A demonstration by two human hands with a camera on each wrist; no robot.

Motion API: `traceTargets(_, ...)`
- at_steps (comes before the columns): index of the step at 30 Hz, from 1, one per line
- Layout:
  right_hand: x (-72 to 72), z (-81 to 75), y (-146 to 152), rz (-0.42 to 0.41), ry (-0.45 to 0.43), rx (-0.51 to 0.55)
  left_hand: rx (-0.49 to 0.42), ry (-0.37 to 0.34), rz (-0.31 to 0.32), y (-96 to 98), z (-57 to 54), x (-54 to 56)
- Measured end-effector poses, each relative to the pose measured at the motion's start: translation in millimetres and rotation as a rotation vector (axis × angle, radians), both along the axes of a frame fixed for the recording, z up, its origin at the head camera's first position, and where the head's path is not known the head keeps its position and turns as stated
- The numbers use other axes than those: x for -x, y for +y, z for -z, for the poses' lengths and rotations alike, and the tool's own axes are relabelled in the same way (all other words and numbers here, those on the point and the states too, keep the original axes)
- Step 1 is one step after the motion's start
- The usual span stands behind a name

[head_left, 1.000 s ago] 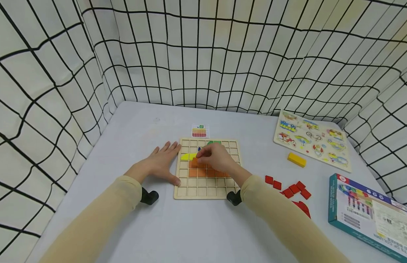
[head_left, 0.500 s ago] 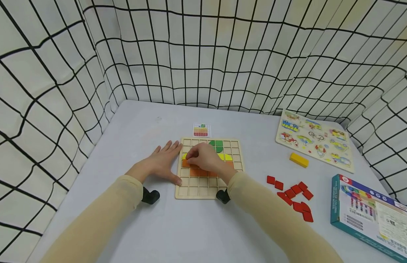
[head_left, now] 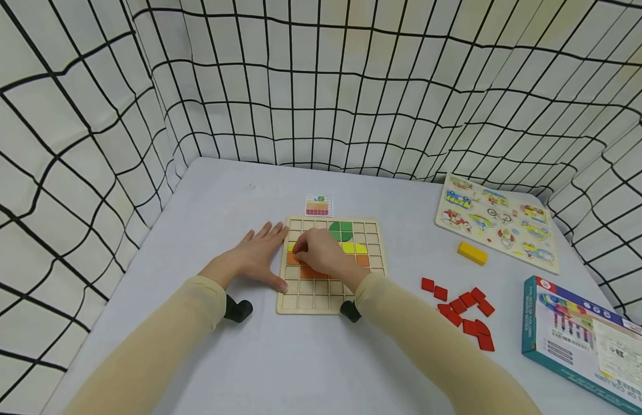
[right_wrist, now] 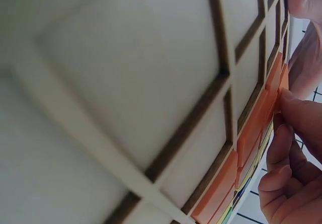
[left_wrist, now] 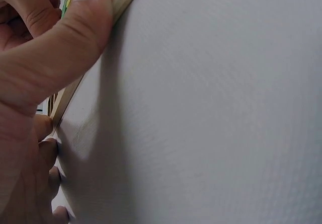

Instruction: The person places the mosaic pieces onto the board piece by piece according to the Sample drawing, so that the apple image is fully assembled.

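A square wooden grid board (head_left: pixel 322 301) lies on the table. My left hand (head_left: pixel 254 257) is spread beside it, with thumb and fingertips at its left edge. Over the board, my right hand (head_left: pixel 323 252) pinches an orange tile (head_left: pixel 291 259) at the left end of the upper orange row. The right wrist view shows thumb and fingertips at this orange tile (right_wrist: pixel 285 77). Yellow tiles (head_left: pixel 360 248) line the row behind, and green tiles (head_left: pixel 341 231) form a rounded shape farther back. My right hand hides part of the yellow and orange rows.
A small pattern card (head_left: pixel 318 206) lies behind the board. To the right are loose red tiles (head_left: pixel 458 305), a yellow block (head_left: pixel 472 253), a picture puzzle board (head_left: pixel 494 222) and a game box (head_left: pixel 580 340). Black netting (head_left: pixel 315 109) over white surrounds the table.
My right hand has moved left with the orange tile, from farther along the row to the leftmost column. My left hand stays at the board's edge.
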State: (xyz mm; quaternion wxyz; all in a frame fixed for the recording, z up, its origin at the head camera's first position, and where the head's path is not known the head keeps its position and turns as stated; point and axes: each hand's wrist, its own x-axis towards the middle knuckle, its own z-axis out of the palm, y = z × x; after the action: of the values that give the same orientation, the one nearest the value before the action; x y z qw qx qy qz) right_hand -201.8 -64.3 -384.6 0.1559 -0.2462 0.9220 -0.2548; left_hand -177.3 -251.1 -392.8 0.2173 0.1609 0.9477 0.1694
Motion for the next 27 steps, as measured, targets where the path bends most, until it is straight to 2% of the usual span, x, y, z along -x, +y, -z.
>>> traceTargets(8,-3.3,2.8,0.7,-0.021,0.043,-0.028,-0.008,-0.009,0.004,1.8,-0.1,-1.2)
traceTargets(14,-6.8,-3.1,16.7,0.023,0.005,0.041,0.002,-0.012,0.000,3.2,1.5,-2.1)
traceTargets(18,-6.8,-8.6,46.7,0.100,-0.028,0.080,0.019,-0.005,-0.006,3.9,1.9,-2.7)
traceTargets(27,-9.7,-16.6,141.4,0.272,-0.044,0.043,0.043,0.020,0.002,3.4,-1.1,0.4)
